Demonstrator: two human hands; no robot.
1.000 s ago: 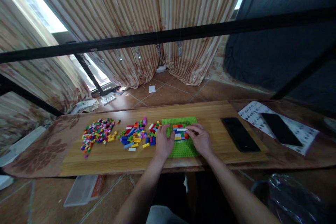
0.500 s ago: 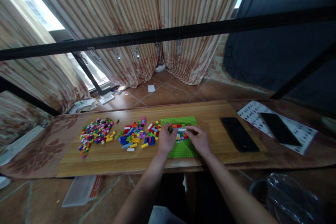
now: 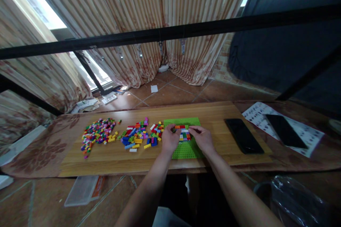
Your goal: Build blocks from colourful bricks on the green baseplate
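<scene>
Curtains: tall, striped and flowered drapes (image 3: pixel 128 3) fill the background behind a black metal rail (image 3: pixel 170 33).
Tabletop: a long wood-grain surface (image 3: pixel 218 124) runs crosswise in front of the person.
Printed sheet: white paper with rows of small dark pictures (image 3: pixel 253 117), to the right of the tabletop, a black phone (image 3: pixel 286 131) lying on it.
Loose bricks: small mixed-colour pieces (image 3: pixel 99 131) heaped at far left; larger ones (image 3: pixel 131 134) scattered between them and the baseplate.
Baseplate: bright green, studded (image 3: pixel 186 152), lying flat on the tabletop, a second black phone (image 3: pixel 243 136) to its right.
Hands: left hand (image 3: pixel 169 139) and right hand (image 3: pixel 204 140) over the baseplate, fingers bent inward; whether either grip is clenched or released, I cannot tell.
Brick patch: red, orange, blue and white pieces (image 3: pixel 182 137) on the baseplate, between the hands.
White brick: a narrow bar (image 3: pixel 184 131) in the patch, near both hands' fingertips.
</scene>
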